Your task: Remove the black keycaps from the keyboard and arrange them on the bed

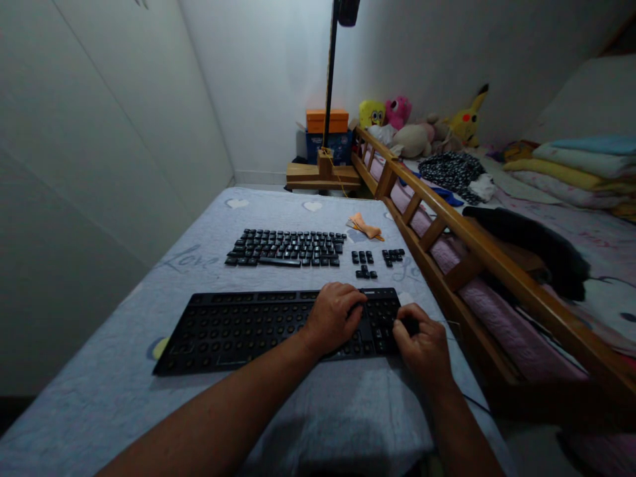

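Note:
A black keyboard lies on the cloth in front of me, its key posts bare over most of its length. Some black keycaps still sit at its right end, in the number pad. My left hand is over the right part of the keyboard, fingers curled together; whatever they pinch is hidden. By the right edge, my right hand is closed with thumb and fingertips against the number pad. Something thin and wire-like sticks out beside it, but what it grips cannot be made out.
Beyond the keyboard lie loose black keycaps in rows, with smaller keycap groups to their right. An orange cloth piece lies farther back. A wooden bed rail runs along the right; a stand is behind.

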Tool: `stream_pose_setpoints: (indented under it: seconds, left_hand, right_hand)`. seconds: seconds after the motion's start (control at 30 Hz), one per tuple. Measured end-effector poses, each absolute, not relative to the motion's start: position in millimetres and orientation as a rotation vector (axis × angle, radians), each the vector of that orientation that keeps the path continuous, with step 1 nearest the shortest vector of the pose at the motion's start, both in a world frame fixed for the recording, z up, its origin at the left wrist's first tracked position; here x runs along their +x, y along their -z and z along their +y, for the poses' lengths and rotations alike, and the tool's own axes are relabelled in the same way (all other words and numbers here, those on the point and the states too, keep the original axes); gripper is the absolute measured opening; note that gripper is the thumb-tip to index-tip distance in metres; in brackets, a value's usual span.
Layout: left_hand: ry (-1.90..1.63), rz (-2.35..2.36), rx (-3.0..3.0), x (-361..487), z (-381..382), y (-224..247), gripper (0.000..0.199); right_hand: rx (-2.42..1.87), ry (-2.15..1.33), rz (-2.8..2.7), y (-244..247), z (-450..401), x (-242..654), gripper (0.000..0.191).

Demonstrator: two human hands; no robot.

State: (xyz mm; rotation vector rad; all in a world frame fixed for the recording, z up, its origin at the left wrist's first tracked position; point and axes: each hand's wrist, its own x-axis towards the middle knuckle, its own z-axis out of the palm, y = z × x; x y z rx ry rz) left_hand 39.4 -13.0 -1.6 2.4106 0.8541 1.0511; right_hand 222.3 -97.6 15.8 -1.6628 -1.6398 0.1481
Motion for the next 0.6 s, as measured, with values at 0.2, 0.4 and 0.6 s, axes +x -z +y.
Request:
stream_pose_setpoints:
  seconds: [0.2, 0.4, 0.6]
  left_hand:
    - [-1.047, 0.854, 2.404, 39.4, -13.3, 0.5, 0.016]
    - [-1.023, 0.861, 2.404, 39.2, -13.0, 1.5, 0.017]
    - [-1.031, 0.856, 2.401, 39.6, -13.1, 1.5, 0.016]
  right_hand:
    - [-1.687, -0.182, -1.590, -16.4, -97.6, 221.7, 0.014]
    - [-1.682, -0.198, -1.557, -13.3, -97.7, 224.7, 0.010]
    - [-1.719, -0.212, -1.495, -12.2, -97.2, 224.9, 0.011]
